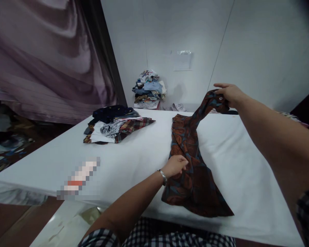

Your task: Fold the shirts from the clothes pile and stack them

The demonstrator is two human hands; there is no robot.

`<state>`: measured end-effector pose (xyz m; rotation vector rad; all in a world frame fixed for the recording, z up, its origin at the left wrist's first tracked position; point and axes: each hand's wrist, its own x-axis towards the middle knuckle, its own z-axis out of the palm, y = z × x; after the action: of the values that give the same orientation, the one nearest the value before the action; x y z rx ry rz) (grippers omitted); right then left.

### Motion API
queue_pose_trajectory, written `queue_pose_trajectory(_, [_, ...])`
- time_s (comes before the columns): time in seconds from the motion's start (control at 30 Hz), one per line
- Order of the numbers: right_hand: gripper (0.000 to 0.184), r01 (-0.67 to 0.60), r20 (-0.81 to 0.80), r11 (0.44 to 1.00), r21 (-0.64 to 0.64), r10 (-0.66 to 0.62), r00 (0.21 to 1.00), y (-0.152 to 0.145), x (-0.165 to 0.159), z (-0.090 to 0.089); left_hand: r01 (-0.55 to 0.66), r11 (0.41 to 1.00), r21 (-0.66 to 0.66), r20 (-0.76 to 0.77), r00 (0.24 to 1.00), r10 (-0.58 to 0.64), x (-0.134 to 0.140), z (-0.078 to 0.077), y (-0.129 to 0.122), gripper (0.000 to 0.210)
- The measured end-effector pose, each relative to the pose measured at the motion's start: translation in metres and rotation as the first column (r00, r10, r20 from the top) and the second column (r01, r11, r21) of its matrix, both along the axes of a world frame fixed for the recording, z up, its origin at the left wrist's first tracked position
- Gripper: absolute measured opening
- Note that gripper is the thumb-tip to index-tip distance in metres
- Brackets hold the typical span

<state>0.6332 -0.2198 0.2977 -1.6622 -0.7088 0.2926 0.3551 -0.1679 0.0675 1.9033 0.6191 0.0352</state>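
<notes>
A brown shirt (186, 144) with a blue-grey pattern lies folded lengthwise on the white-covered table (134, 164) in front of me. My right hand (229, 95) grips its sleeve near the buttoned end and holds it up off the table, toward the far right. Over the left edge of the shirt's middle is my left hand (176, 164), with a silver bracelet on the wrist. Its fingers are curled in, and whether they pinch any cloth is hidden. The hem of the shirt fans out toward the near table edge.
Folded clothes (115, 125) are stacked at the table's left. Behind the table, a taller clothes pile (149, 89) stands against the pale wall. A blurred-out item (79, 178) lies near the left front edge. A purple curtain (54, 51) hangs at left.
</notes>
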Motion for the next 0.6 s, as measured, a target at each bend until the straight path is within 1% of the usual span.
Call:
queue_pose_trajectory(0.03, [0.05,-0.009,0.02,1.0,-0.002,0.009,1.0,0.001,-0.001,0.0,-0.078,0.99,0.118,0.037,0.997,0.074,-0.001,0.001,0.009,0.02])
queue_pose_trajectory(0.07, [0.049,-0.016,0.042,1.0,-0.002,0.016,0.999,0.002,-0.003,0.0,-0.156,0.958,0.242,0.067,0.987,0.144,-0.002,0.002,0.018,0.019])
queue_pose_trajectory(0.1, [0.048,-0.024,0.065,1.0,-0.002,0.025,0.998,0.003,-0.004,0.002,-0.222,0.909,0.352,0.083,0.975,0.206,-0.004,0.002,0.027,0.019])
queue_pose_trajectory(0.13, [0.048,-0.029,0.088,1.0,-0.003,0.029,0.996,0.003,-0.007,0.004,-0.264,0.861,0.435,0.075,0.963,0.257,-0.005,0.0,0.034,0.02])
queue_pose_trajectory(0.17, [0.047,-0.026,0.111,1.0,-0.002,0.026,0.994,0.003,-0.009,0.007,-0.28,0.828,0.486,0.044,0.954,0.297,-0.007,-0.001,0.04,0.022])
queue_pose_trajectory(0.2, [0.046,-0.015,0.13,1.0,0.003,0.015,0.991,0.002,-0.01,0.009,-0.275,0.815,0.509,-0.003,0.947,0.322,-0.008,-0.004,0.043,0.024])
queue_pose_trajectory(0.23, [0.045,0.001,0.147,1.0,0.01,-0.002,0.989,0.0,-0.012,0.012,-0.254,0.822,0.509,-0.057,0.943,0.327,-0.009,-0.006,0.045,0.026])
queue_pose_trajectory(0.3, [0.044,0.041,0.161,0.999,0.027,-0.044,0.986,-0.005,-0.012,0.016,-0.198,0.858,0.473,-0.14,0.945,0.295,-0.01,-0.011,0.042,0.025])
queue_pose_trajectory(0.37, [0.043,0.08,0.153,0.996,0.029,-0.083,0.985,-0.011,-0.01,0.017,-0.174,0.913,0.369,-0.175,0.952,0.253,-0.012,-0.014,0.037,0.017])
queue_pose_trajectory(0.43, [0.043,0.115,0.141,0.993,0.024,-0.117,0.983,-0.015,-0.008,0.015,-0.192,0.951,0.244,-0.191,0.952,0.241,-0.016,-0.015,0.036,0.013])
queue_pose_trajectory(0.5, [0.042,0.141,0.137,0.99,0.023,-0.142,0.98,-0.018,-0.004,0.01,-0.256,0.954,0.155,-0.19,0.94,0.283,-0.023,-0.013,0.038,0.013])
queue_pose_trajectory(0.6, [0.042,0.141,0.141,0.99,0.006,-0.14,0.98,-0.017,-0.001,0.003,-0.371,0.927,0.049,-0.17,0.912,0.374,-0.036,-0.012,0.043,0.01])
